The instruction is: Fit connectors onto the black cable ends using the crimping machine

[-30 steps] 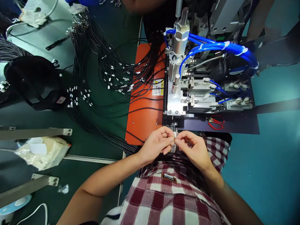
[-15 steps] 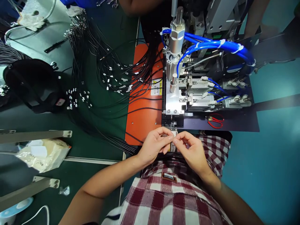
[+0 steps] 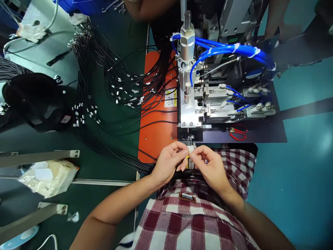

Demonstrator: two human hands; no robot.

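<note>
My left hand [image 3: 169,161] and my right hand [image 3: 209,166] meet fingertip to fingertip at the front of the machine [image 3: 189,114]. Thumb and forefinger are pinched together on each hand. Whatever lies between the fingertips is too small to make out. Just below and behind them show a pale metal part and a yellow-and-white label [image 3: 191,163]. To the left of the machine is an orange plate [image 3: 157,142], with black cables [image 3: 160,121] running across it into the machine.
Many black cables with silver ends [image 3: 130,93] spread over the green table. Red-handled cutters [image 3: 238,133] lie right of my hands. A black bag-like item [image 3: 36,97], a plastic-wrapped package [image 3: 49,175] and blue hoses [image 3: 234,50] are around. Another person's arm [image 3: 148,8] is at the back.
The whole view has shifted slightly, so the machine appears a little further left. My fingertips have moved slightly apart, both hands still pinched.
</note>
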